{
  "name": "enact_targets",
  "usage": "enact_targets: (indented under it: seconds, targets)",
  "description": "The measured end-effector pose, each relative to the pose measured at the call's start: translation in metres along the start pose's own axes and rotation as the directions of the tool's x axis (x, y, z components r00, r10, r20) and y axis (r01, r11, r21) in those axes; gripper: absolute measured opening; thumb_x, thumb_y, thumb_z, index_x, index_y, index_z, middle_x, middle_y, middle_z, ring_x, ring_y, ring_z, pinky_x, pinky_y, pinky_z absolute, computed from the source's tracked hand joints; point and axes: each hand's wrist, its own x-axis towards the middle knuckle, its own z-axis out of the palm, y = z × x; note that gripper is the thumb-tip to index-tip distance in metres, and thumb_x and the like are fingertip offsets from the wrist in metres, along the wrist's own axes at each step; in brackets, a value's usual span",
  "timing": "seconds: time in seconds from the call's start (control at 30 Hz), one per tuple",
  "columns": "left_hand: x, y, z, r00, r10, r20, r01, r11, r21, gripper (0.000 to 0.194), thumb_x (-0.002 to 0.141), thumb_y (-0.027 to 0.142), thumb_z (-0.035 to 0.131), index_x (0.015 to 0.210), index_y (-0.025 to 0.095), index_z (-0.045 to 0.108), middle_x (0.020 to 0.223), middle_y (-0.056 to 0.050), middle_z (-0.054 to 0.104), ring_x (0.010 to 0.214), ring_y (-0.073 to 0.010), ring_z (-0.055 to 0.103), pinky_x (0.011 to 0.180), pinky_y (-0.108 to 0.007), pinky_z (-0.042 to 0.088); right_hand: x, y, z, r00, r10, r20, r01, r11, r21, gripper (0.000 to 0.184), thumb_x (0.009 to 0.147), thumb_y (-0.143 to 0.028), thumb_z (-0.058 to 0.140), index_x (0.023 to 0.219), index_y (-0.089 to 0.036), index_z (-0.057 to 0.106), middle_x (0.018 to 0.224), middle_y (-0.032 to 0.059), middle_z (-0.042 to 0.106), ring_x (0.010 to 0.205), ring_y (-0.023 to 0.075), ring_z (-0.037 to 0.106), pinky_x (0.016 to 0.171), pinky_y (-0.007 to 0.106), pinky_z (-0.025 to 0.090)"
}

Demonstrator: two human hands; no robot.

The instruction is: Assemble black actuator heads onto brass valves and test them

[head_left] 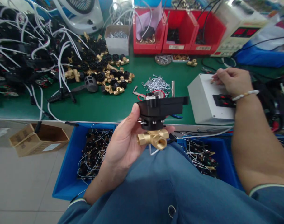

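Observation:
My left hand (pixel 126 140) is closed around a motorized brass valve (pixel 153 137), held upright above my lap. Its black actuator housing (pixel 160 107) sits over the brass three-way body, whose ports face left, right and towards me. Red wires loop near the top of the housing. On the grey control box (pixel 202 93), my right hand (pixel 234 79) rests with thumb and fingers pinched at the upper face. Whatever lies between those fingertips is mostly hidden. Just below that hand, a black panel with red terminals (pixel 222 100) shows on the box.
Silver clips (pixel 156 83) lie heaped on the green bench (pixel 118 107). Brass fittings (pixel 118 90) and cabled black parts (pixel 22 59) crowd the left. Red bins (pixel 149 48) and a power supply (pixel 240 31) stand behind. Blue crates (pixel 64 174) sit below the bench edge.

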Motion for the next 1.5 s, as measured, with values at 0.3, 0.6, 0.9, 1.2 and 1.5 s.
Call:
enact_targets:
  seconds: [0.3,0.6,0.9,1.2,1.5]
  targets:
    - [0.001,0.006,0.009,0.994,-0.11,0.0,0.109,0.99,-0.091,0.048,0.107,0.046,0.029,0.142,0.025,0.053,0.101,-0.006,0.076,0.106,-0.0233,0.074,0.097,-0.047,0.058,0.0,0.003,0.001,1.0,-0.01,0.0,0.01,1.0,0.023,0.025,0.094,-0.032,0.063,0.078,-0.015,0.073,0.066,0.0035,0.066,0.054,0.0085,0.052,0.062,0.026,0.046]
    - [0.001,0.005,0.003,0.996,-0.086,-0.006,0.086,0.996,-0.007,0.05,0.106,0.051,0.031,0.138,0.026,0.059,0.097,-0.005,0.076,0.082,-0.0201,0.078,0.094,-0.048,0.06,0.001,0.002,0.002,1.0,-0.008,-0.002,0.008,0.999,0.042,0.023,0.093,-0.026,0.064,0.074,-0.015,0.072,0.065,0.0034,0.066,0.053,0.0084,0.051,0.059,0.026,0.043]
    - [0.001,-0.003,0.0,0.975,0.218,-0.053,-0.211,0.971,0.115,0.026,0.09,0.045,0.07,0.107,0.025,0.074,0.092,-0.001,0.077,0.084,-0.0208,0.077,0.072,-0.029,0.063,0.001,-0.001,0.001,0.994,0.058,0.093,-0.055,0.998,-0.036,0.011,0.076,-0.025,0.079,0.084,-0.018,0.076,0.072,0.0014,0.068,0.061,0.0101,0.052,0.065,0.028,0.044]
    - [0.009,-0.008,-0.009,0.962,0.271,-0.041,-0.261,0.952,0.159,0.036,0.093,0.045,0.067,0.124,0.028,0.069,0.118,-0.004,0.076,0.121,-0.0294,0.067,0.095,-0.039,0.06,0.002,-0.002,0.001,0.993,0.056,0.107,-0.048,0.996,-0.078,0.017,0.075,-0.024,0.077,0.089,-0.016,0.078,0.075,0.0025,0.069,0.063,0.0092,0.048,0.062,0.027,0.037]
    - [0.007,-0.009,-0.011,0.946,0.316,-0.078,-0.301,0.94,0.16,0.033,0.094,0.042,0.066,0.124,0.028,0.068,0.129,-0.003,0.071,0.128,-0.0276,0.063,0.096,-0.036,0.058,-0.003,-0.013,0.002,0.997,0.081,0.013,-0.079,0.991,-0.111,0.011,0.083,-0.024,0.07,0.084,-0.016,0.078,0.064,0.0021,0.065,0.052,0.0089,0.044,0.056,0.027,0.036]
